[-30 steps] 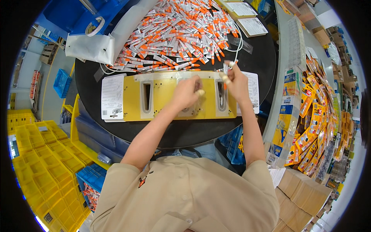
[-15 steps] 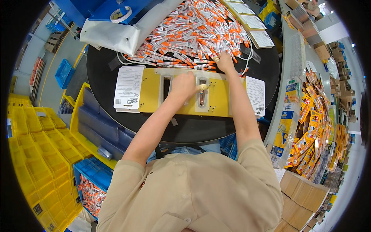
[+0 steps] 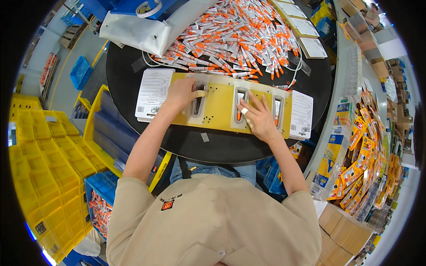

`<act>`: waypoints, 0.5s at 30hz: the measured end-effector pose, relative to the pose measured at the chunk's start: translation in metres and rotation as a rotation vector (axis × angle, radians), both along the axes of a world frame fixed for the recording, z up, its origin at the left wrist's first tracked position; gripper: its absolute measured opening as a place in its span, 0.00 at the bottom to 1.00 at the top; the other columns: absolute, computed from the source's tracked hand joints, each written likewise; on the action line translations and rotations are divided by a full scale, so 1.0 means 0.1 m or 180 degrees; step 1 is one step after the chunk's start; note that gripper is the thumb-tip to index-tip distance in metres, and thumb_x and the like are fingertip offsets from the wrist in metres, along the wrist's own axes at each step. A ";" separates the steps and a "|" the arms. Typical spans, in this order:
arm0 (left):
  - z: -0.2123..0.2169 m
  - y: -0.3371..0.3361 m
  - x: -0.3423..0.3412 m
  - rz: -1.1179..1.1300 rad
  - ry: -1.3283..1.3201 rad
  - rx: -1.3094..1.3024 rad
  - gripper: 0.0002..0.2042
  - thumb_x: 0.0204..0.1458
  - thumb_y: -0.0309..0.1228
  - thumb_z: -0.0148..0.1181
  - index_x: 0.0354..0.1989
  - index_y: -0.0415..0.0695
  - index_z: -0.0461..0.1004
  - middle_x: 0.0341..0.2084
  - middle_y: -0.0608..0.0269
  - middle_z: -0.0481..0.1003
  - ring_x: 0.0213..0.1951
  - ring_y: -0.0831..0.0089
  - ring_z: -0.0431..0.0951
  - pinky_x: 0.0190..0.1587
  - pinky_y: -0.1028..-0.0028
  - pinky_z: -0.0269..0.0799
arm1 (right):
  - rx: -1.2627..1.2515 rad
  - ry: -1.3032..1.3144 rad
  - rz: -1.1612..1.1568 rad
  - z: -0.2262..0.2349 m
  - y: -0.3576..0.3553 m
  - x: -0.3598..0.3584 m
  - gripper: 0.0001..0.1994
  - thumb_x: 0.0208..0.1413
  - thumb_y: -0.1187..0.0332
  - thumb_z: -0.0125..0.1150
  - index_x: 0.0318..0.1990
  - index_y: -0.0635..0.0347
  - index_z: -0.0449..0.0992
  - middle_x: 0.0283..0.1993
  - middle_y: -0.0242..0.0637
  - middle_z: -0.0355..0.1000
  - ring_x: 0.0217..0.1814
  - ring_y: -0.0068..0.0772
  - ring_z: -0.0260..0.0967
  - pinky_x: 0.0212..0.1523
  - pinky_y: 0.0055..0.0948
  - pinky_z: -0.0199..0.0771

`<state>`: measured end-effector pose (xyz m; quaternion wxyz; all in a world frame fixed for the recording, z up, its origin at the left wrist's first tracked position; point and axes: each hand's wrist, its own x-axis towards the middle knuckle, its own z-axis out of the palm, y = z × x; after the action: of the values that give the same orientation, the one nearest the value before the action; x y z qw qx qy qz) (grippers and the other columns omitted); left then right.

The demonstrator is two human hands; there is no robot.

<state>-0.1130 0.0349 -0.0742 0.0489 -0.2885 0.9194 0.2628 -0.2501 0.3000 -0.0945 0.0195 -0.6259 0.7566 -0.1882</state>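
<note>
With the yellow fixture (image 3: pixel 217 104) taken as the clock's centre, a blue crate (image 3: pixel 106 180) of tubes is placed at eight o'clock; a white sheet (image 3: pixel 133 34) is draped at half past ten; a left card stack (image 3: pixel 153 91) is set against the fixture's end at nine o'clock.

The left hand (image 3: pixel 181 94), placed inward of that stack, is now shifted from beside the middle slot to the left slot (image 3: pixel 204 105); its fingers are curled over the slot's upper end, the thumb is capped by a pale cover (image 3: pixel 199 94), and whether anything is grasped there cannot be told.

At half past twelve the pile of tubes (image 3: pixel 246 37), white with orange caps, is left untouched; half a second ago it was being reached into by the right hand (image 3: pixel 261 119), which is now brought down to the middle slot (image 3: pixel 240 125); its fingers are spread and bent, with no clenching seen, and their tips are laid at a tube (image 3: pixel 240 96) lying in that slot; whether it is pressed or merely touched cannot be told.

Toward three o'clock the right slot (image 3: pixel 282 111), hidden by the forearm half a second ago, is now exposed, and another tube (image 3: pixel 277 109) is seen in it; by judgement, the work is thus moved from pile to slots; a right card stack (image 3: pixel 301 113) is set beyond, at three o'clock.
</note>
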 end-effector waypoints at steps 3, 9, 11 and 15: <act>0.09 -0.01 0.08 0.0086 -0.0137 -0.0272 0.27 0.39 0.55 0.68 0.31 0.41 0.70 0.22 0.55 0.75 0.29 0.55 0.76 0.31 0.62 0.69 | -0.0095 0.0094 -0.0068 0.01 0.12 -0.07 0.17 0.56 0.68 0.53 0.54 0.53 0.73 0.64 0.35 0.64 0.70 0.45 0.52 0.69 0.51 0.45; 0.25 -0.06 0.14 0.0233 -0.0431 -0.0407 0.34 0.36 0.63 0.64 0.36 0.41 0.68 0.23 0.55 0.74 0.29 0.54 0.76 0.32 0.61 0.69 | -0.1165 -0.0390 -0.2619 -0.06 0.99 -0.94 0.17 0.53 0.72 0.57 0.51 0.66 0.72 0.60 0.50 0.64 0.64 0.51 0.58 0.64 0.41 0.56; 0.24 -0.07 0.10 0.0156 -0.0413 -0.0452 0.35 0.36 0.64 0.64 0.37 0.41 0.68 0.23 0.55 0.75 0.29 0.53 0.76 0.33 0.61 0.69 | -0.0061 0.0203 -0.3499 -0.21 1.33 -1.19 0.30 0.58 0.53 0.55 0.60 0.68 0.63 0.65 0.58 0.56 0.67 0.58 0.52 0.66 0.46 0.51; 0.25 -0.08 0.09 -0.0041 -0.0429 -0.0500 0.36 0.36 0.64 0.64 0.39 0.41 0.68 0.24 0.56 0.75 0.30 0.54 0.76 0.33 0.62 0.69 | 0.0290 -0.0698 -0.3501 -0.57 1.61 -1.26 0.29 0.61 0.53 0.50 0.62 0.65 0.61 0.65 0.57 0.57 0.70 0.59 0.48 0.67 0.49 0.48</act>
<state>-0.1038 0.0273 -0.0490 0.0895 -0.3026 0.9336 0.1696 -0.3760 0.4611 -0.1515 0.0241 -0.1146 0.9724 -0.2018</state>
